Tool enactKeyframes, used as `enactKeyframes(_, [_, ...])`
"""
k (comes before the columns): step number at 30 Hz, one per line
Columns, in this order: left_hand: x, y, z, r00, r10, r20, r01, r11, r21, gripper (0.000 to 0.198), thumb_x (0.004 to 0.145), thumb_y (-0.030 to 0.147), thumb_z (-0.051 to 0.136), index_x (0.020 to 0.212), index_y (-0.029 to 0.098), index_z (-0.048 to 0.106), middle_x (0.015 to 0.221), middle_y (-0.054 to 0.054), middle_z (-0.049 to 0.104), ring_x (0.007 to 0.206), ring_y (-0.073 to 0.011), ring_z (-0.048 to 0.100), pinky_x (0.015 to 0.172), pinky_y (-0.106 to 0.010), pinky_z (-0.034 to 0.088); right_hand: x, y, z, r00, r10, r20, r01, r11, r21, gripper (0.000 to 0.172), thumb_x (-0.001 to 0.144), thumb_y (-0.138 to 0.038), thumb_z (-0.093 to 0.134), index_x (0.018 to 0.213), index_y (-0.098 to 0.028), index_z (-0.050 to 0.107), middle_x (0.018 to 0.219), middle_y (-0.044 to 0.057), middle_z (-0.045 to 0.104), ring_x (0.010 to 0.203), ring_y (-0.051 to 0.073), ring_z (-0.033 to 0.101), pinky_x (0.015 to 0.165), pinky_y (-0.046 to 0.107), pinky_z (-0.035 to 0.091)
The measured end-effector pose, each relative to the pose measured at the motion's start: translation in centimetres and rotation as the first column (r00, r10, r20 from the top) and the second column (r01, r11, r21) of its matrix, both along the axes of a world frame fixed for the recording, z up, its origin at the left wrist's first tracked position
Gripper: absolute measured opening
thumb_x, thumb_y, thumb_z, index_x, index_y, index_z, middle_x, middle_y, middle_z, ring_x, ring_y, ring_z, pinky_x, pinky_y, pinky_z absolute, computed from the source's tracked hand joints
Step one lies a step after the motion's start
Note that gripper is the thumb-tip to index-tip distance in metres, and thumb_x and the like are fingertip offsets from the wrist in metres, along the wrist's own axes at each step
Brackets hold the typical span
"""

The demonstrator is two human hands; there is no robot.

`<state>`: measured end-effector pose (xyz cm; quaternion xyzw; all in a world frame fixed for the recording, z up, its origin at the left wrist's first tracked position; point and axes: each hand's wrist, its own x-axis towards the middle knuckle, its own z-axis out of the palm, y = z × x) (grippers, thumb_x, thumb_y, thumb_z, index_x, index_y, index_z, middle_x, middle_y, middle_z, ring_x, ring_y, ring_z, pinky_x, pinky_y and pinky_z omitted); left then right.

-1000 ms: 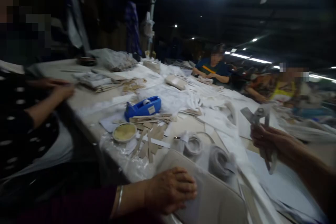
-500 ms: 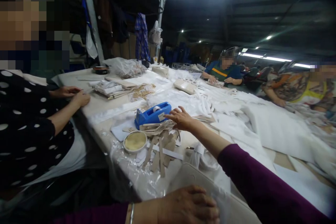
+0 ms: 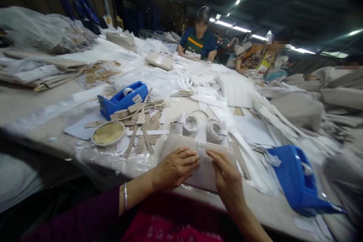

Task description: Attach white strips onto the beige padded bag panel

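In front of me a beige bag (image 3: 202, 172) lies flat near the table's edge, with thin white wrapping over its middle. My left hand (image 3: 176, 167) rests flat on its left part, fingers stretched out. On the right part, my right hand (image 3: 228, 179) has its fingers extended over the surface, thumb side towards the middle. Neither hand is gripped around anything. Just beyond the bag sit two coiled straps, a left coil (image 3: 191, 124) and a right coil (image 3: 214, 131), partly wrapped in white. Whether anything small lies under my fingers is hidden.
Left of the bag are a shallow dish of yellowish stuff (image 3: 108, 134), a pile of beige strips and tags (image 3: 144, 121) and a blue tape dispenser (image 3: 123, 100). A second blue dispenser (image 3: 297, 179) stands right. White sheets (image 3: 236, 89) spread behind; co-workers (image 3: 197, 41) sit beyond.
My view has swung right. My right hand has drawn back from the strips beside the left dispenser to the bag. My left hand remains over the bag.
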<state>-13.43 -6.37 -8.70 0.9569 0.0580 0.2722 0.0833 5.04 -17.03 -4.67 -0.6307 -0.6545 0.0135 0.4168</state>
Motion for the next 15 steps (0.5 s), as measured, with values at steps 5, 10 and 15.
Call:
enactKeyframes(5, [0.1, -0.2, 0.4, 1.0, 0.006, -0.006, -0.006, 1.0, 0.01, 0.03, 0.093, 0.019, 0.05, 0.122, 0.015, 0.057, 0.122, -0.009, 0.064, 0.132, -0.0203, 0.044, 0.119, -0.039, 0.028, -1.9, -0.1, -4.3, 0.988, 0.067, 0.14, -0.08, 0.993, 0.086, 0.049, 0.091, -0.003, 0.034, 0.131, -0.02, 0.056, 0.127, 0.009, 0.059, 0.119, 0.019, 0.051, 0.101, 0.037, 0.044])
enactKeyframes(10, [0.2, -0.1, 0.5, 0.998, 0.015, -0.054, -0.013, 0.999, 0.036, 0.043, 0.093, 0.024, 0.052, 0.135, 0.015, 0.048, 0.134, -0.009, 0.057, 0.133, -0.0203, 0.043, 0.118, -0.04, 0.03, -1.7, 0.2, -5.0, 0.945, -0.037, 0.324, -0.002, 0.993, 0.12, 0.053, 0.088, -0.001, 0.036, 0.136, -0.017, 0.051, 0.13, 0.01, 0.059, 0.122, 0.024, 0.049, 0.102, 0.045, 0.04])
enactKeyframes(15, [0.1, 0.3, 0.5, 0.998, 0.004, -0.066, 0.005, 0.992, 0.126, 0.044, 0.095, 0.02, 0.048, 0.139, 0.018, 0.046, 0.138, -0.008, 0.054, 0.133, -0.0213, 0.044, 0.116, -0.041, 0.033, 1.0, -1.8, -2.5, 0.945, -0.114, 0.307, 0.095, 0.993, 0.075, 0.043, 0.088, -0.005, 0.041, 0.124, -0.018, 0.061, 0.133, 0.008, 0.057, 0.125, 0.023, 0.047, 0.104, 0.042, 0.039])
